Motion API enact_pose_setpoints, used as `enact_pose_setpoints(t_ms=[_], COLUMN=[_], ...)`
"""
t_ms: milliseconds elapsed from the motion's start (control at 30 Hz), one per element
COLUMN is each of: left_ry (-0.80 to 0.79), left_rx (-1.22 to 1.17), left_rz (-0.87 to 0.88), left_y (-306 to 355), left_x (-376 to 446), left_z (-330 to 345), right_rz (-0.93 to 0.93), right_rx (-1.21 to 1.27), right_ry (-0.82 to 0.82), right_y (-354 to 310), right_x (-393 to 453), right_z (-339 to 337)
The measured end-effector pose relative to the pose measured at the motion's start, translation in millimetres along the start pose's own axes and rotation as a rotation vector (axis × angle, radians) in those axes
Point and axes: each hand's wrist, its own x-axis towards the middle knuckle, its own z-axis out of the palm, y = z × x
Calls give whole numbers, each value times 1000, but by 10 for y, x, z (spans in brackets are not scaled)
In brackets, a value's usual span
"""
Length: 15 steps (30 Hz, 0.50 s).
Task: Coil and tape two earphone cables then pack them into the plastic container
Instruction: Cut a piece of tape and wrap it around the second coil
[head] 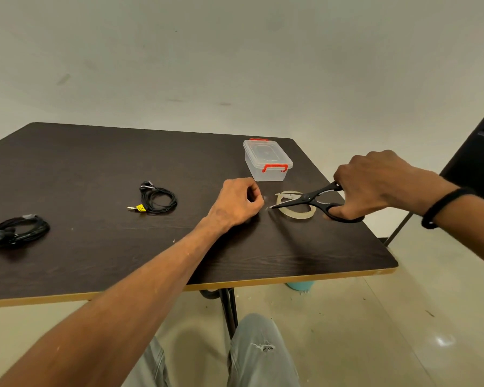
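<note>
A dark brown wood-grain desk (pixel 95 169) with a faint sheen is edged in pale matt banding. The clear glossy plastic container (pixel 267 160) is fitted with red plastic clasps. The black-handled scissors (pixel 316 202) are made with bright metal blades. A translucent glossy tape roll (pixel 296 213) is seen. Two black rubbery earphone cables (pixel 158 199) (pixel 16 231) look smooth. The beige floor (pixel 403 317) is polished.
</note>
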Motion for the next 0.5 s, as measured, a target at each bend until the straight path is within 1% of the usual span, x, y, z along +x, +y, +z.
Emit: enact_pose_setpoints(t_ms=[200, 500], left_ry=[-19, 12], left_rx=[-9, 0], left_rz=[23, 38], left_y=[5, -2], left_x=[-36, -41], left_z=[-16, -27], right_rz=[5, 2], right_rx=[20, 9], right_ry=[49, -22], right_y=[-129, -203], right_x=[95, -53], right_z=[29, 35])
